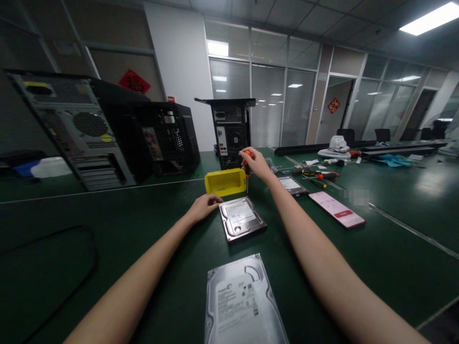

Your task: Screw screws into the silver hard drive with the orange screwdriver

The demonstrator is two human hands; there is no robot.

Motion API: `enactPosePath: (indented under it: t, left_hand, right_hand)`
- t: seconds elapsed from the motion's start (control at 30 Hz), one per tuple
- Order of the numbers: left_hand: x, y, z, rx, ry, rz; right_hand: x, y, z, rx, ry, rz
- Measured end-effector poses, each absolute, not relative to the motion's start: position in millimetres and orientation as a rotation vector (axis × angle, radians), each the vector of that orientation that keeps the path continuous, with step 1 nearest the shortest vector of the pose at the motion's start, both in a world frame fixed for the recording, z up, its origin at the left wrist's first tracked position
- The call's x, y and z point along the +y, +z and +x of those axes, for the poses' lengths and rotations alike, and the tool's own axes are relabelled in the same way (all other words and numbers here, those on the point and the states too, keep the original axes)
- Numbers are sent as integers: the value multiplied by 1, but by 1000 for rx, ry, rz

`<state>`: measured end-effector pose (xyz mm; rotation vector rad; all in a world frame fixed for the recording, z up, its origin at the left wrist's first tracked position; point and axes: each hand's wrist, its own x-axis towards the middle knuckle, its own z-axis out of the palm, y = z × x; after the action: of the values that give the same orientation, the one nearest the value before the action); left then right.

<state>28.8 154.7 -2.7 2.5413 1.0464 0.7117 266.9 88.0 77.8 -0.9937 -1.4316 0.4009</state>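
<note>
A silver hard drive (239, 217) lies label up on the green table, in the middle of the view. The fingers of my left hand (206, 206) touch its far left corner, bent and close together. My right hand (254, 162) is closed around the orange and black handle of a screwdriver (247, 165), held upright with its shaft pointing down near the drive's far edge. Just behind the drive stands a yellow tray (225, 182), its open side facing me. Nearer to me lies a larger silver hard drive (242, 301).
Computer cases (86, 129) stand at the back left, and another case (232, 131) is behind the yellow tray. On the right are a smaller drive (292, 185), a phone (337, 209), pliers (328, 176) and a white device (336, 147). A black cable (93, 243) lies at left.
</note>
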Motion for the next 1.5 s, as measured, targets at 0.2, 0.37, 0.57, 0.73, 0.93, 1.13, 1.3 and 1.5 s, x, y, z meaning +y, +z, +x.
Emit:
enactPosePath:
  t: [0.2,0.37,0.57,0.73,0.93,1.13,1.3,1.5]
  left_hand:
    - [160,-10,24,1083,705,2564]
    - [161,-19,28,1132,733,2579]
    - [156,-20,35,1140,740,2558]
    - [145,-13,34,1152,754,2524]
    - [127,4,20,1175,986,2288]
    - [117,-5,26,973,1167,1849]
    - [111,-20,40,779,1197,1768]
    - [110,-21,44,794,1235,1708]
  right_hand:
    - [87,75,265,-1405,365,-1002]
    - [89,73,269,-1415,370,-1010]
    - [88,73,269,-1395,346,-1029]
    - [84,74,268,-1392,341,-1041]
    - [85,74,273,-1405,357,-1045]
    - [79,77,278,-1430,488,-1060]
    - [79,77,281,-1476,412,-1079]
    - [78,77,282,-1482,344,-1100]
